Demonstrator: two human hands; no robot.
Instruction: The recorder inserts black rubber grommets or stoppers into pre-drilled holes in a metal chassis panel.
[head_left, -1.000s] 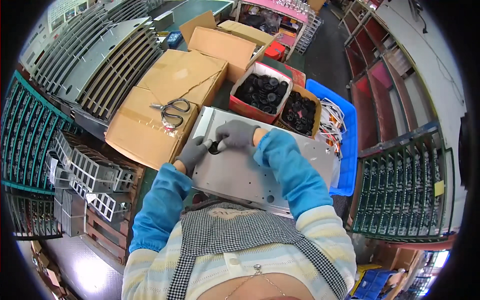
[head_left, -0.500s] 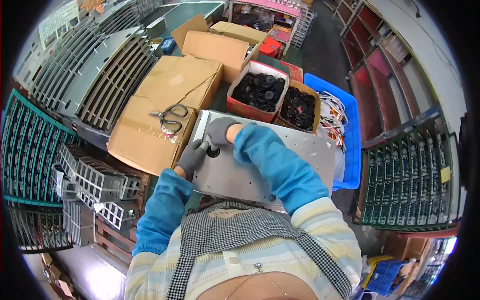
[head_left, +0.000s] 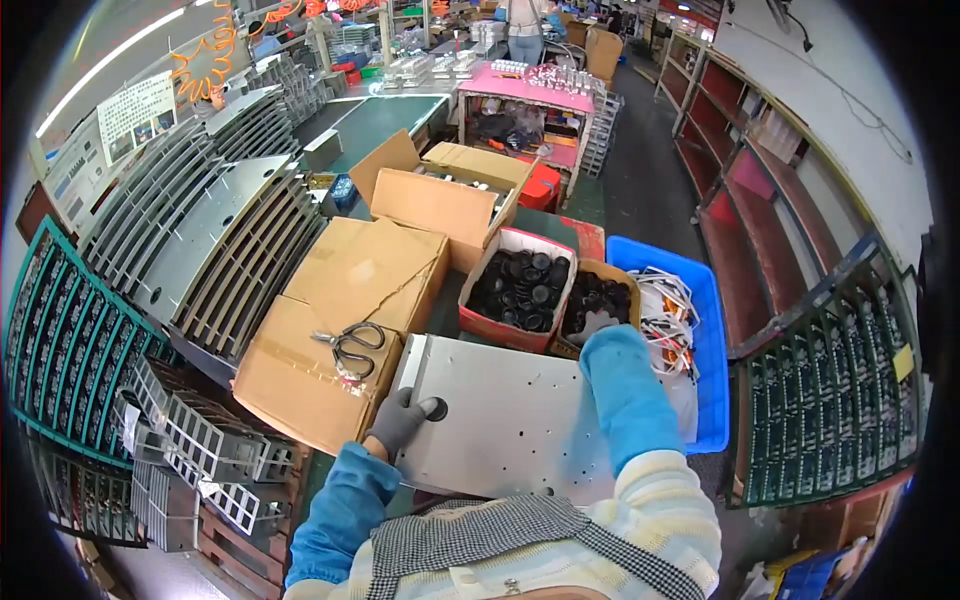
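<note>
A flat grey metal plate (head_left: 520, 420) with small holes lies in front of me. My gloved left hand (head_left: 398, 420) grips its left edge, thumb beside a black round part (head_left: 436, 408) set in the plate. My right hand (head_left: 592, 324), also gloved, reaches forward into a brown box of black round parts (head_left: 600, 295) just beyond the plate; its fingers are partly hidden by the sleeve. A red box (head_left: 520, 290) with several more black round parts stands next to it.
Scissors (head_left: 350, 345) lie on a closed cardboard box (head_left: 330, 340) to the left. A blue bin (head_left: 700, 340) with white cables stands right. Stacked metal panels (head_left: 200, 250) and green racks (head_left: 60, 340) are left, shelves (head_left: 830, 380) right, open cartons (head_left: 440, 195) behind.
My right hand has left the black part on the plate and moved forward to the brown box. My left hand stays at the plate's left edge.
</note>
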